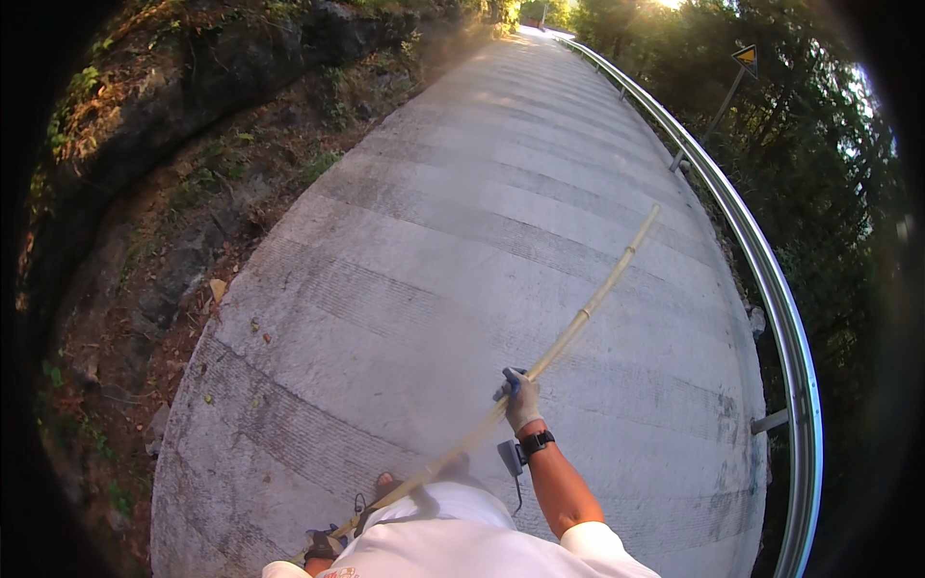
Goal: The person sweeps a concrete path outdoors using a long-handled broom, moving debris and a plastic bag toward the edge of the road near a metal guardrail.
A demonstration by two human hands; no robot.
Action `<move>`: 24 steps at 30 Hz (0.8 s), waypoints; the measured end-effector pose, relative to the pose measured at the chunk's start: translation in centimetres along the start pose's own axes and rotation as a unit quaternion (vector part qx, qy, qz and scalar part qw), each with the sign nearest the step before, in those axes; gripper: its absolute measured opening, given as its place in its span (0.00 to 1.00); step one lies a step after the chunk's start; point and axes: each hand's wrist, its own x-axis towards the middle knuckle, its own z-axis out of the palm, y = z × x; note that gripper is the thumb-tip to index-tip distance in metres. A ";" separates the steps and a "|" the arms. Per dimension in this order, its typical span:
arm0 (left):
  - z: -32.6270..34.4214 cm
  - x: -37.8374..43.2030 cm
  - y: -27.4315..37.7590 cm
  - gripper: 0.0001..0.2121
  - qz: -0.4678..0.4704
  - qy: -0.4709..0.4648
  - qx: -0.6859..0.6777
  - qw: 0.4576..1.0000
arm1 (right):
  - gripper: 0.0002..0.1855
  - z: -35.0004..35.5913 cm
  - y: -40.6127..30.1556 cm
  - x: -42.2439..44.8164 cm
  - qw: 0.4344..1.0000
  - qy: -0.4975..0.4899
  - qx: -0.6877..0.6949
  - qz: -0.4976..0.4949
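Note:
A long pale bamboo pole (572, 331) with visible joints runs diagonally across my body, from the lower left up to the right. My right hand (522, 401), in a pale glove with blue-grey fingers, is closed around it near its middle, arm stretched forward. Down by my left hip, my left hand (325, 540) grips the pole's lower part; it is gloved too and partly hidden by my white shirt (462, 545). The pole's far end hangs over the concrete, and I cannot tell whether it touches. A black strap (538, 441) with a grey device (510, 457) sits at my right wrist.
A grooved concrete road (405, 303) stretches ahead. Along its right edge curves a metal guardrail (769, 278), with a yellow-and-black warning sign (746, 59) and trees behind it. A rocky bank (195, 246) with plants and dry leaves borders the left. My foot (385, 480) shows below.

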 end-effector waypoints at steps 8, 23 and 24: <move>6.3 0.5 -2.0 0.11 -0.030 -0.014 0.025 0.999 | 0.08 3.9 -4.6 4.3 0.996 -0.024 -0.058 -0.070; 33.8 0.7 4.5 0.11 -0.015 -0.225 0.084 0.971 | 0.05 -5.7 -8.5 2.7 0.949 0.205 0.187 -0.149; 35.5 0.1 5.0 0.11 -0.004 -0.239 0.072 0.968 | 0.05 -6.2 -8.0 2.8 0.949 0.207 0.184 -0.149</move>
